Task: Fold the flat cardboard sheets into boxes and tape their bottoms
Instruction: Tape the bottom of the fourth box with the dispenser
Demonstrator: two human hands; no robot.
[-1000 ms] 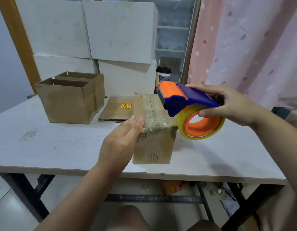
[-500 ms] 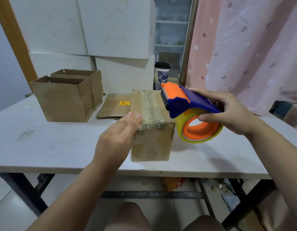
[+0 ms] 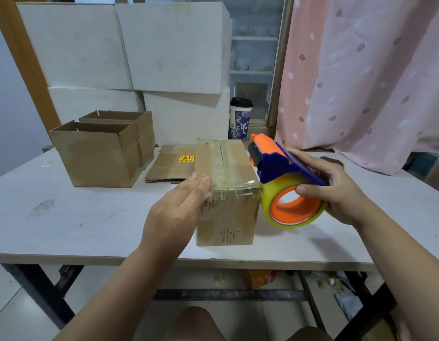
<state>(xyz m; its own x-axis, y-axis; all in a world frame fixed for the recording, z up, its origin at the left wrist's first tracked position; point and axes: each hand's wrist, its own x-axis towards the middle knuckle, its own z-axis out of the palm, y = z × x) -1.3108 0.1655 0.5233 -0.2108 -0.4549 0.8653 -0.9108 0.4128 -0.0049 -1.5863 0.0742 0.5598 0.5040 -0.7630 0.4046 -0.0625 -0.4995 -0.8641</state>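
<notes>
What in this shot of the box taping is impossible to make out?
All in the head view:
- Bottoms of the two open boxes: hidden by their own walls, so any tape there cannot be seen.
- The flat cardboard sheet: its right part lies behind the taped box; the sheet count is unclear.
- The taped box's near left corner: covered by the left hand.
- Handle of the tape dispenser: wrapped by the right hand.
- Print on the cup: too small to read.
</notes>
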